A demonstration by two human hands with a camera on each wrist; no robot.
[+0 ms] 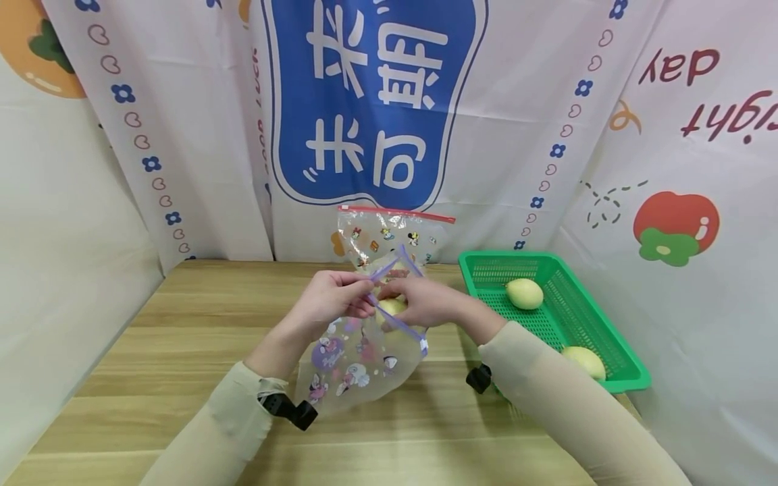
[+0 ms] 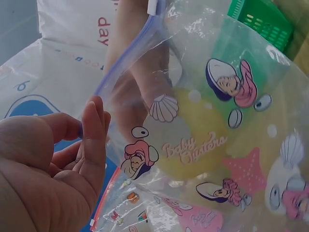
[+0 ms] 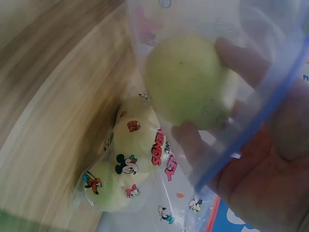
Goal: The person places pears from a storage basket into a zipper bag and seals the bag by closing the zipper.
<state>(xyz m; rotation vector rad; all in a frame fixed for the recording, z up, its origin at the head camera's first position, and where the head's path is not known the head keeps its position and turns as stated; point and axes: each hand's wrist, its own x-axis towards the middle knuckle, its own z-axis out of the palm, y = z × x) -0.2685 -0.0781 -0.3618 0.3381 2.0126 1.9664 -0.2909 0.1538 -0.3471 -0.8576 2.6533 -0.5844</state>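
Observation:
My left hand (image 1: pixel 334 297) pinches the purple zip edge of a clear zip bag (image 1: pixel 358 371) printed with pink and purple cartoons. The bag's mouth stands apart. Inside the mouth, my right hand (image 1: pixel 422 302) grips a round pale yellow-green fruit (image 3: pixel 186 82) between fingers and thumb. The bag film covers the fruit in the left wrist view. Behind it, against the back cloth, is a second zip bag (image 1: pixel 395 226) with a red slider strip and cartoon prints. Similar pale fruits (image 3: pixel 130 140) lie in that bag, seen in the right wrist view.
A green plastic basket (image 1: pixel 598 317) stands at the right on the wooden table (image 1: pixel 213 351). In it lie two pale yellow fruits, one fruit (image 1: pixel 525 294) at the back and another fruit (image 1: pixel 585 362) nearer the front. A printed cloth (image 1: pixel 516 189) hangs behind the table.

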